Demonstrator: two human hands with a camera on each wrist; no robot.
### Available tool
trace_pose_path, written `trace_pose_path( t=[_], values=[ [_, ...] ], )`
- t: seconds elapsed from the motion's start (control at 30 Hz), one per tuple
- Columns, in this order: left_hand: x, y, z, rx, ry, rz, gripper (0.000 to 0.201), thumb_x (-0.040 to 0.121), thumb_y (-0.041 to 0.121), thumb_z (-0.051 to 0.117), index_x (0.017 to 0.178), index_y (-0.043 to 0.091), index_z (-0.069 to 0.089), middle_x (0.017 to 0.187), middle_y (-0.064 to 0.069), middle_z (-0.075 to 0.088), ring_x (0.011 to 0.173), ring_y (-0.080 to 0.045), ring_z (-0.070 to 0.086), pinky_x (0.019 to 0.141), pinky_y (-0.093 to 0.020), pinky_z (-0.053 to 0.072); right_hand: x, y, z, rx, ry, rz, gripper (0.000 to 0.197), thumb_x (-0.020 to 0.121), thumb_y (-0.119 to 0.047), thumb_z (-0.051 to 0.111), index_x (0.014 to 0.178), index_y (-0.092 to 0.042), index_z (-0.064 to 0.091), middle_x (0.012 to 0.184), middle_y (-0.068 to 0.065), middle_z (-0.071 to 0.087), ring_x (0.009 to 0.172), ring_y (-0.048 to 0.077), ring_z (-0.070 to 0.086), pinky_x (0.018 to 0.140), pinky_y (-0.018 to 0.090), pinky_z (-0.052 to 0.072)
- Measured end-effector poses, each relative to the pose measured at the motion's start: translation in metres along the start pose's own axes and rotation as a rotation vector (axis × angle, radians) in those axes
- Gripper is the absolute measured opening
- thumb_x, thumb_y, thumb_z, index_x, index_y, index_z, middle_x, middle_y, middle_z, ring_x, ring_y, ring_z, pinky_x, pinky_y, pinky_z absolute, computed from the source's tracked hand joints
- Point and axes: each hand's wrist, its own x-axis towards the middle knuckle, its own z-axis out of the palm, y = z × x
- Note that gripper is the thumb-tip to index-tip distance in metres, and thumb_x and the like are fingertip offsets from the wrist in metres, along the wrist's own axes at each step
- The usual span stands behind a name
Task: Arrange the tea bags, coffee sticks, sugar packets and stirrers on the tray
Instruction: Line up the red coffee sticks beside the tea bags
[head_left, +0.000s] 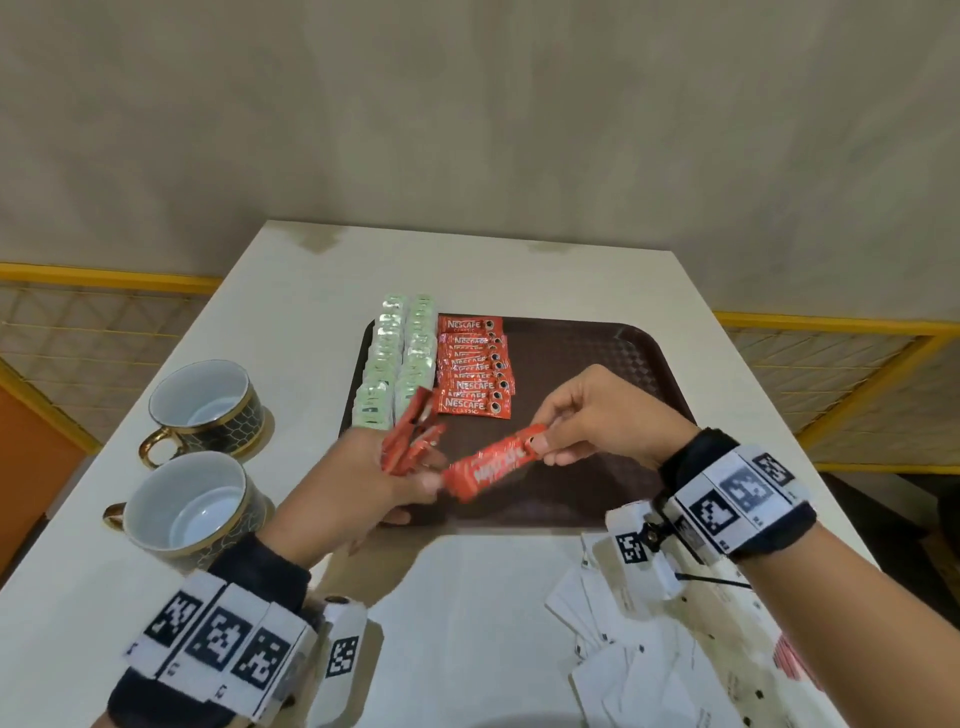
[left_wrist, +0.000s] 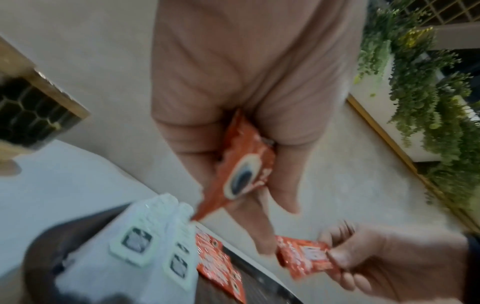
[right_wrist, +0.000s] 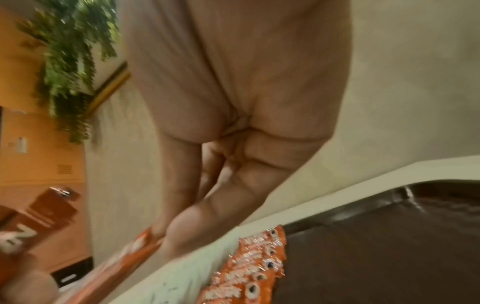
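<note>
A dark brown tray (head_left: 597, 364) lies on the white table. Two columns of pale green tea bags (head_left: 397, 358) and a column of red coffee sticks (head_left: 475, 369) lie at its left side. My left hand (head_left: 384, 478) grips a bunch of red coffee sticks (head_left: 410, 441) above the tray's near left corner. My right hand (head_left: 587, 421) pinches the right end of one red coffee stick (head_left: 493, 462), whose left end touches my left fingers. In the left wrist view the held sticks (left_wrist: 244, 164) show between my fingers, with my right hand (left_wrist: 389, 263) pinching its stick (left_wrist: 303, 257).
Two black and gold cups (head_left: 208, 410) (head_left: 189, 512) stand left of the tray. A heap of white sugar packets (head_left: 649, 660) lies on the table at the near right. The tray's right half (head_left: 613, 374) holds nothing.
</note>
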Motion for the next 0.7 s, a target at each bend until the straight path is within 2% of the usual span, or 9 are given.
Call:
trace_pose_path(
  t=[0.03, 0.1, 0.17, 0.23, 0.3, 0.4, 0.53, 0.6, 0.7],
  values=[
    [0.003, 0.0, -0.004, -0.046, 0.083, 0.001, 0.014, 0.08, 0.014, 0.075, 0.094, 0.015, 0.074, 0.088, -0.002, 0.075, 0.078, -0.012, 0.072, 0.069, -0.028, 0.06, 0.011, 0.005, -0.004, 0.039, 0.083, 0.016, 0.005, 0.081, 0.004, 0.072, 0.086, 0.004, 0.073, 0.071, 0.014, 0.071, 0.056, 0.01, 0.065, 0.061, 0.018, 0.058],
    [0.006, 0.0, -0.01, -0.112, 0.205, 0.018, 0.013, 0.081, 0.014, 0.074, 0.094, 0.013, 0.073, 0.081, -0.006, 0.075, 0.062, -0.01, 0.069, 0.057, -0.02, 0.056, 0.032, 0.016, -0.006, 0.099, 0.224, 0.07, 0.004, 0.081, 0.005, 0.072, 0.08, 0.002, 0.073, 0.071, 0.014, 0.07, 0.054, 0.01, 0.064, 0.059, 0.019, 0.057],
    [0.007, -0.004, -0.011, -0.154, 0.249, 0.021, 0.012, 0.082, 0.013, 0.073, 0.094, 0.012, 0.073, 0.076, -0.007, 0.075, 0.056, -0.008, 0.068, 0.051, -0.015, 0.051, 0.053, 0.026, 0.0, 0.133, 0.288, 0.135, 0.003, 0.079, 0.007, 0.073, 0.079, 0.003, 0.072, 0.071, 0.017, 0.069, 0.053, 0.013, 0.063, 0.055, 0.019, 0.055],
    [0.007, -0.008, -0.009, -0.209, 0.244, 0.002, 0.014, 0.082, 0.01, 0.072, 0.096, 0.011, 0.072, 0.077, -0.005, 0.076, 0.068, -0.012, 0.072, 0.054, -0.016, 0.054, 0.069, 0.031, 0.009, 0.167, 0.313, 0.18, 0.005, 0.079, 0.007, 0.073, 0.082, 0.007, 0.071, 0.073, 0.019, 0.068, 0.054, 0.016, 0.061, 0.051, 0.021, 0.052],
    [0.008, -0.013, -0.006, -0.24, 0.236, -0.02, 0.016, 0.082, 0.01, 0.071, 0.098, 0.011, 0.071, 0.082, -0.006, 0.076, 0.078, -0.018, 0.074, 0.061, -0.021, 0.058, 0.082, 0.033, 0.015, 0.135, 0.328, 0.217, 0.007, 0.079, 0.002, 0.075, 0.083, 0.001, 0.07, 0.073, 0.015, 0.069, 0.058, 0.016, 0.062, 0.049, 0.023, 0.051],
    [0.009, -0.017, -0.004, -0.274, 0.236, -0.045, 0.017, 0.082, 0.009, 0.071, 0.1, 0.011, 0.07, 0.087, -0.006, 0.077, 0.082, -0.016, 0.074, 0.065, -0.024, 0.059, 0.089, 0.03, 0.019, -0.092, 0.335, 0.202, 0.009, 0.079, -0.01, 0.078, 0.079, -0.008, 0.07, 0.071, 0.003, 0.065, 0.066, 0.013, 0.06, 0.045, 0.022, 0.048],
    [0.01, -0.02, -0.002, -0.295, 0.232, -0.048, 0.019, 0.083, 0.009, 0.07, 0.102, 0.01, 0.069, 0.088, -0.006, 0.077, 0.081, -0.014, 0.074, 0.063, -0.022, 0.058, 0.092, 0.027, 0.021, -0.295, 0.321, 0.154, 0.014, 0.081, -0.018, 0.078, 0.074, -0.012, 0.068, 0.079, 0.003, 0.065, 0.072, 0.018, 0.063, 0.044, 0.023, 0.051],
    [0.011, -0.021, -0.002, -0.305, 0.236, -0.046, 0.018, 0.083, 0.008, 0.07, 0.102, 0.009, 0.069, 0.087, -0.007, 0.076, 0.08, -0.014, 0.074, 0.062, -0.021, 0.058, 0.092, 0.026, 0.022, -0.362, 0.325, 0.15, 0.015, 0.081, -0.018, 0.077, 0.073, -0.011, 0.067, 0.081, 0.008, 0.068, 0.07, 0.021, 0.067, 0.047, 0.028, 0.056],
    [0.012, -0.022, -0.002, -0.317, 0.24, -0.054, 0.018, 0.083, 0.008, 0.069, 0.101, 0.009, 0.069, 0.085, -0.007, 0.077, 0.079, -0.014, 0.074, 0.063, -0.022, 0.058, 0.089, 0.026, 0.023, -0.469, 0.32, 0.151, 0.018, 0.082, -0.021, 0.077, 0.075, -0.008, 0.068, 0.077, 0.009, 0.07, 0.065, 0.024, 0.07, 0.059, 0.038, 0.062]
  ],
)
